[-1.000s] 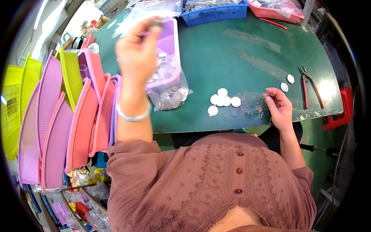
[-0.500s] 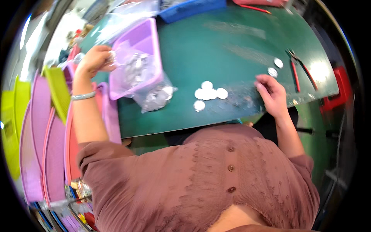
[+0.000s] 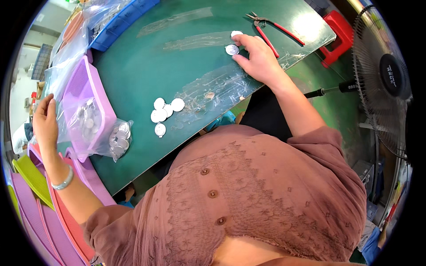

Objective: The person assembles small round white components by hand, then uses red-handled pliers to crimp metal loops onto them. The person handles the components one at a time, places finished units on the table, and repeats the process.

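My right hand (image 3: 258, 58) is over the far right of the green table (image 3: 133, 71), thumb and forefinger apart. They are beside a round silver medal (image 3: 232, 49) with a small loop, and a second pale disc (image 3: 236, 33) lies partly behind the fingers. My left hand (image 3: 45, 125), with a bracelet on the wrist, is at the left side of a purple bin (image 3: 100, 95). Its fingers are stretched out, with nothing visible in them. Clear bags of silver discs (image 3: 120, 141) lie in and hang over the bin. Several white discs (image 3: 159, 116) form a cluster mid-table.
Red-handled pliers (image 3: 268, 33) lie open beyond my right hand. A blue crate (image 3: 113, 26) stands at the back left. Purple and green plastic bins (image 3: 33, 179) are at lower left. A red stool (image 3: 336, 37) and a fan (image 3: 386, 75) stand on the right.
The view has swung to the right. My right hand has reached forward to the discs near the pliers. My left hand's fingers, bent before at the bin's edge, are now straighter.
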Action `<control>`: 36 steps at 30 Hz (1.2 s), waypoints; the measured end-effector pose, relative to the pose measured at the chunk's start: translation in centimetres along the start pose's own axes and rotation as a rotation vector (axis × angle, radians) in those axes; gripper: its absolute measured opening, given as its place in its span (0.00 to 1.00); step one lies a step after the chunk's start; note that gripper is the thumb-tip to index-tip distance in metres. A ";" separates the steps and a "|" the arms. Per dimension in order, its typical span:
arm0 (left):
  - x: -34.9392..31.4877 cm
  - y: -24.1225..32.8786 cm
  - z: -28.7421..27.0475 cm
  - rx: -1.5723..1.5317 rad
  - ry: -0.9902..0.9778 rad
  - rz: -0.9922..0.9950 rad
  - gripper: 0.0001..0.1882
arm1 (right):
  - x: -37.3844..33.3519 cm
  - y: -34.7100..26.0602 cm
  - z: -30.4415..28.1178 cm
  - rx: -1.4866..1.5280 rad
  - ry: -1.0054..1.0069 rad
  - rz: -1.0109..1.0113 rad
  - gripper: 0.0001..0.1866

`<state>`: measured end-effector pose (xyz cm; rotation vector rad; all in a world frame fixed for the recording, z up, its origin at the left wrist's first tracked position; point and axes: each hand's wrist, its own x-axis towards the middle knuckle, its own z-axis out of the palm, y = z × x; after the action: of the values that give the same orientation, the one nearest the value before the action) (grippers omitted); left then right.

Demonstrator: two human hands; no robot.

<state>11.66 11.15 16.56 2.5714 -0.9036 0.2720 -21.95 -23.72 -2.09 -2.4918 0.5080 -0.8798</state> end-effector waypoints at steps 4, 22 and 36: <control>-4.6 7.2 5.4 -0.315 -0.032 0.201 0.12 | -0.2 -0.2 0.6 -0.036 0.036 -0.007 0.21; -10.7 22.9 22.2 -1.519 -0.786 -0.321 0.14 | 0.2 -3.1 1.3 1.128 -0.088 0.346 0.21; -10.6 21.5 20.3 -1.572 -0.735 -0.332 0.08 | 0.6 7.0 -4.7 -0.602 -0.105 0.212 0.35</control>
<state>-9.12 -6.96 1.53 1.1825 -0.4567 -1.0945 -25.95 -31.20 -2.14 -2.9107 1.1114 -0.5632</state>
